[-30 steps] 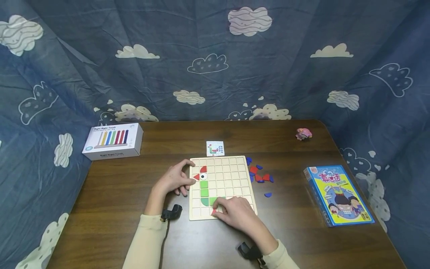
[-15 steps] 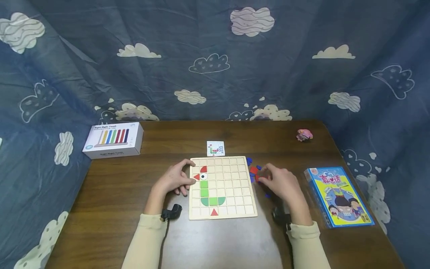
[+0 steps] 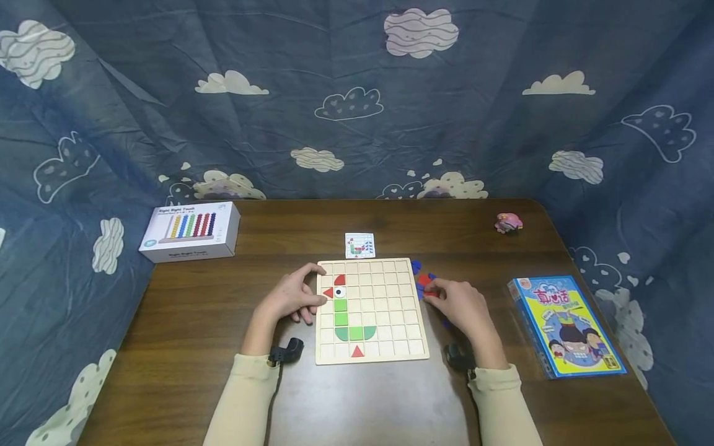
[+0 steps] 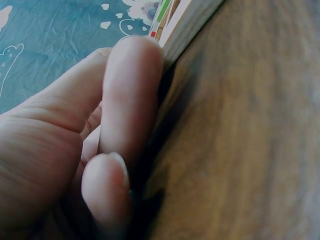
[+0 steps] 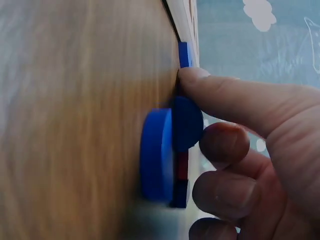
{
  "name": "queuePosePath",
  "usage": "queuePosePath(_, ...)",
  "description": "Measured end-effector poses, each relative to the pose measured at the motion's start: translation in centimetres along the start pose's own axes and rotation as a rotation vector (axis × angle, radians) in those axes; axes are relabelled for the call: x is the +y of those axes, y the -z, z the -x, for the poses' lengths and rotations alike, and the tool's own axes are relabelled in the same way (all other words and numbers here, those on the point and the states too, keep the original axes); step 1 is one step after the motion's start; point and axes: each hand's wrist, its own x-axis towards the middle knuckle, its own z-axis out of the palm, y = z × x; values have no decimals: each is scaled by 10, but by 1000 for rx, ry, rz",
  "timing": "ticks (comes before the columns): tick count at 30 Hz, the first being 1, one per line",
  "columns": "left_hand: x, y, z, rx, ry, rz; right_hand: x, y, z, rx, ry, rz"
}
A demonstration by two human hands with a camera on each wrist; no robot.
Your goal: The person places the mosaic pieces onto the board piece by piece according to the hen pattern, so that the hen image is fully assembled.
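Observation:
My left hand touches the left edge of a pale wooden grid board, thumb and forefinger apart along it. A figure of flat tiles lies on the board: a red quarter-round, a white eye tile, green squares, dark green rounded tiles and a red triangle. Just right of the board, my right hand pinches a small red piece down in the loose pile; its shape is mostly hidden. Blue half-rounds stand near the fingers in the right wrist view.
Behind the board lies a pattern card. A white box stands at the back left. On the right are a blue and yellow game box and a pink toy. Loose blue pieces lie beside the board.
My right hand has left the red triangle on the board's bottom row and moved right to the loose pile, then slightly left there. My left hand stays at the board edge.

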Motion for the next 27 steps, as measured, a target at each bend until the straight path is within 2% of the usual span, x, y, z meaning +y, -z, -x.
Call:
queuePosePath(7,-2,0,-1,10,16,-11,5,2,2,0,-57,-30)
queuePosePath(14,-1,-1,2,11,17,-13,3,0,5,-14,-47,-63)
queuePosePath(22,-1,-1,2,14,11,-12,1,-3,3,34,-29,6)
queuePosePath(27,0,-1,0,13,3,-16,-2,6,5,25,-2,-61)
